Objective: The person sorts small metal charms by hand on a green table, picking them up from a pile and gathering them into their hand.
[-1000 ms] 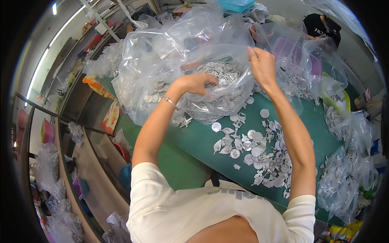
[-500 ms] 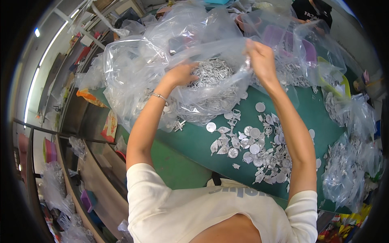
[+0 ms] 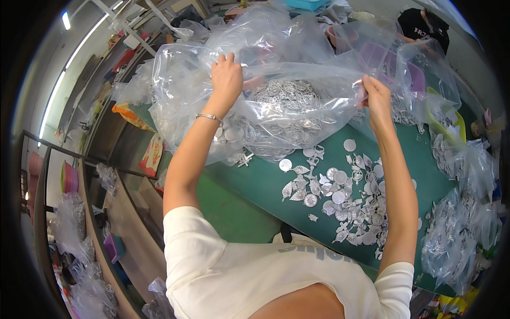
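A large clear plastic bag [image 3: 324,118] full of silver metal pieces [image 3: 287,94] lies on the green table, its mouth spread wide between my hands. My right hand [image 3: 376,94] pinches the bag's rim at its right end. On the left, my left hand [image 3: 227,77] is closed over the film at the opposite side of the mouth, fingertips pointing away from me. Several loose silver pendants and discs [image 3: 340,194] are strewn on the table below the bag, partly behind my right forearm.
More clear bags of metal pieces [image 3: 451,228] lie along the table's right edge. A purple basket [image 3: 417,74] and a yellow-green basket [image 3: 457,122] stand at the far right. Another person in black [image 3: 422,29] is beyond them. Wooden shelving [image 3: 127,212] runs along the left.
My left hand has come up out of the metal pieces to the bag's far left rim. My right hand has moved right, stretching the mouth wider. The whole view has shifted slightly.
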`<state>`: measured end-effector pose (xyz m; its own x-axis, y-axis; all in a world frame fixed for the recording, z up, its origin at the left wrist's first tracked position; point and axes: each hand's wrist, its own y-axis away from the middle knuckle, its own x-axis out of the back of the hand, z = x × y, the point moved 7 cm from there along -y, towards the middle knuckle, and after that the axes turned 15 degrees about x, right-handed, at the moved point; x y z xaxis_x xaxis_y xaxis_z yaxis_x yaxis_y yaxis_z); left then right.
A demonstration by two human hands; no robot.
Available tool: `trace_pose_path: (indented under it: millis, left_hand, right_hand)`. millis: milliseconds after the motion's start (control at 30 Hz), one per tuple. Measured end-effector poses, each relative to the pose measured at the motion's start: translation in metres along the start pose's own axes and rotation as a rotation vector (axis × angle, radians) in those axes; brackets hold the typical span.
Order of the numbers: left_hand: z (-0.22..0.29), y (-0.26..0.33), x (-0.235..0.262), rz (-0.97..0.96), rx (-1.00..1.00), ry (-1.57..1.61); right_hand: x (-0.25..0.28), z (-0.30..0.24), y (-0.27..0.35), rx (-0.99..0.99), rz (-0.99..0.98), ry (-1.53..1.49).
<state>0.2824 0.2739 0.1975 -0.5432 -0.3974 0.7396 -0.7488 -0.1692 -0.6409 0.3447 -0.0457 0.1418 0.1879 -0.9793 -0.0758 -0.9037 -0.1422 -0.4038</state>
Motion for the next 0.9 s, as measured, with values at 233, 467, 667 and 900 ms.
trace_pose_path:
  millis: [233, 467, 667, 900]
  left_hand:
    - [-0.018, -0.056, 0.060, 0.432, 0.013, 0.171]
    - [-0.021, -0.094, 0.091, 0.325, 0.198, 0.283]
    - [0.028, -0.041, 0.147, 0.706, -0.093, 0.403]
    - [0.109, 0.060, 0.038, -1.000, -0.239, 0.437]
  right_hand:
    - [-0.014, -0.001, 0.033, -0.161, -0.366, 0.288]
    - [-0.043, -0.011, 0.022, -0.004, -0.216, 0.071]
    - [-0.054, -0.002, 0.017, 0.099, -0.276, -0.024]
    - [-0.038, 0.045, 0.032, 0.053, -0.237, -0.392]
